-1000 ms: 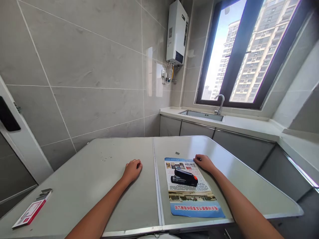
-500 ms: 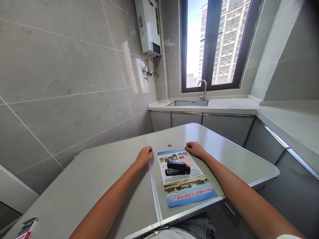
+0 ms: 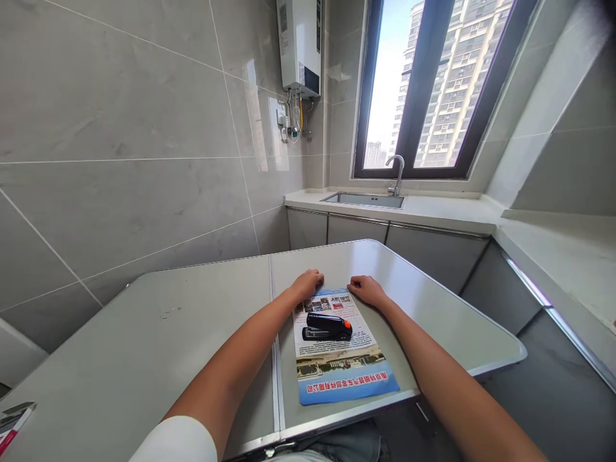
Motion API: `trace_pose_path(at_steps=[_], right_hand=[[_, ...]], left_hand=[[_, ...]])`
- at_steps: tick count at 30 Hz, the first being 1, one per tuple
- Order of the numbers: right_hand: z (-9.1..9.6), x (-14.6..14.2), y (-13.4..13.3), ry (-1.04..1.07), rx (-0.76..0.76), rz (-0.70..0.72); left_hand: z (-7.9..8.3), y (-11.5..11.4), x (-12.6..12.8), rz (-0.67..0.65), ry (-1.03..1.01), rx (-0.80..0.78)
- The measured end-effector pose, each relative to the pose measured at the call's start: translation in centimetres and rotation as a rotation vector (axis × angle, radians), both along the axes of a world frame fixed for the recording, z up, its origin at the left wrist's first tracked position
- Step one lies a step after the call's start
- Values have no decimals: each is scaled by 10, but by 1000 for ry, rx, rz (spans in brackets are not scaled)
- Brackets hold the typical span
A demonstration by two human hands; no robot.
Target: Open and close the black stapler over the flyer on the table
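Observation:
My left hand [image 3: 308,283] rests beyond the sheet's far left corner, fingers curled and closed. It covers the spot where a small grey strip, like a row of staples, lay; whether the strip is between the fingers is hidden. At the sheet's far right corner lies my right hand [image 3: 366,289], loosely closed with nothing visible in it. Between my forearms is a printed flyer [image 3: 344,375] with a blue border, photos and red lettering. A black stapler [image 3: 328,327] with an orange-red tip lies across its middle, apart from both hands.
The pale folding table [image 3: 125,346] has a seam left of the flyer. Small dark bits [image 3: 171,312] lie on its left part. A red and white box [image 3: 14,423] sits at the left edge. Behind stand a counter with a sink [image 3: 363,199] and a wall heater [image 3: 299,51].
My left hand has moved right and away from me, over the small grey strip, which is now out of sight. My right hand stays by the flyer's corner. The camera view has shifted slightly.

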State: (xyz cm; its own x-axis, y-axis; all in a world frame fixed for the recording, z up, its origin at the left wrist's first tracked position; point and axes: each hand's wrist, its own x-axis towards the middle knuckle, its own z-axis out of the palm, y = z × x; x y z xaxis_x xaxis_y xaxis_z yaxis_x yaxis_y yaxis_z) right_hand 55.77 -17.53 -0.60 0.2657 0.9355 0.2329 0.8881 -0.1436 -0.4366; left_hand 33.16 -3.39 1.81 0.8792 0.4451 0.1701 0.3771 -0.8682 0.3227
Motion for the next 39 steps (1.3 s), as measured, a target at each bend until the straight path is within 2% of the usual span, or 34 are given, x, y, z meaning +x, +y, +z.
trace_pose_path(at_steps=[4, 7, 9, 12, 16, 18, 20, 23, 26, 29, 31, 35, 37, 39], right_hand=[[1, 0, 1, 10, -1, 0], [0, -1, 3, 23, -1, -13], [0, -3, 4, 35, 8, -25], [2, -10, 7, 67, 34, -1], [11, -29, 7, 119, 65, 166], [15, -40, 4, 132, 62, 248], [17, -49, 0, 135, 50, 308], [18, -56, -3, 137, 38, 352], [20, -54, -6, 157, 42, 365], [29, -51, -12, 191, 46, 404], [39, -52, -20, 253, 8, 534], [51, -63, -33, 508, -211, 999], [51, -70, -35, 507, -303, 1058], [46, -74, -35, 406, -350, 1004]], left_hand=[[8, 2, -6, 42, -28, 13], [20, 14, -34, 102, -74, 32], [30, 28, -69, 180, -104, 55], [40, 53, -142, 355, -98, 83], [40, 72, -232, 575, -50, 80], [34, 76, -258, 630, -51, 68], [26, 78, -270, 658, -66, 49], [21, 81, -271, 672, -94, 15], [22, 81, -266, 693, -121, 18], [25, 73, -253, 732, -164, 68], [24, 61, -236, 719, -179, 76], [14, 26, -185, 488, -127, -34], [8, 8, -159, 388, -97, -87], [4, -6, -138, 359, -78, -121]])
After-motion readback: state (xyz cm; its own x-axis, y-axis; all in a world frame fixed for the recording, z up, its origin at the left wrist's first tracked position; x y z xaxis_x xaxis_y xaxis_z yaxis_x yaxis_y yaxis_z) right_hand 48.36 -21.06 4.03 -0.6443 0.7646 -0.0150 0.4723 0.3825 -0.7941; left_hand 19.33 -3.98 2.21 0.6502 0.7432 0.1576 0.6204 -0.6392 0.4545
